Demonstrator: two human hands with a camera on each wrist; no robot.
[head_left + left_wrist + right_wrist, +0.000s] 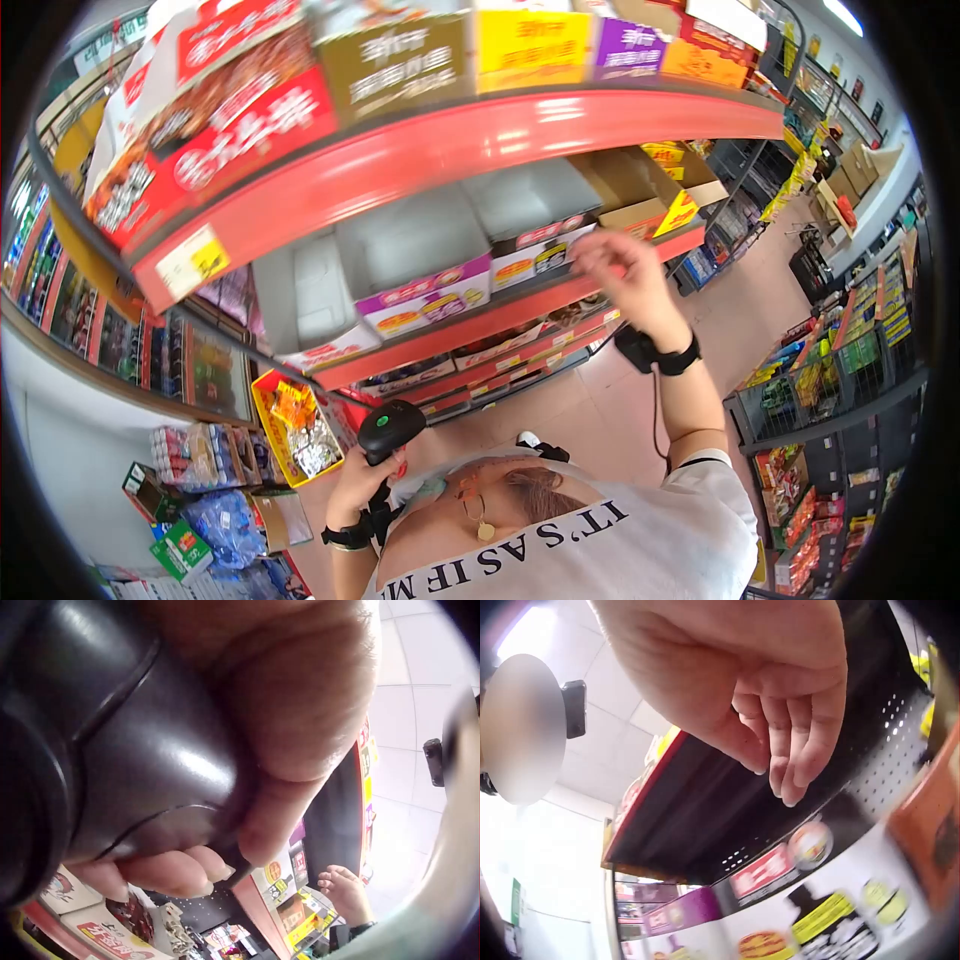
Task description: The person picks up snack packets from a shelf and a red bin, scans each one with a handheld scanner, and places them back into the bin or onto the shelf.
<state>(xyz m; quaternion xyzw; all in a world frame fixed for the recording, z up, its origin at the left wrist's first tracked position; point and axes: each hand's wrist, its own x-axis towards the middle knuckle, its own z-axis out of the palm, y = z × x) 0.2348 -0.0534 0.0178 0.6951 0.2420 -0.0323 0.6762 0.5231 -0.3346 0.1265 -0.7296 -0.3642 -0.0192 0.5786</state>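
My left hand grips a black handheld barcode scanner low in front of my body. In the left wrist view, fingers and thumb wrap around the scanner's glossy dark grip. My right hand is raised at the shelf, its fingers loosely bent with nothing between them. Just beyond it in the head view is an open display carton with a black-and-white front. A purple-edged open carton stands to its left. In the right wrist view, the relaxed fingers hang above the carton front.
A red shelf edge crosses above, with snack boxes over it. A brown carton sits at the right. On the floor at left are a yellow-rimmed bin of packets and wrapped bottles. Wire racks line the aisle's right side.
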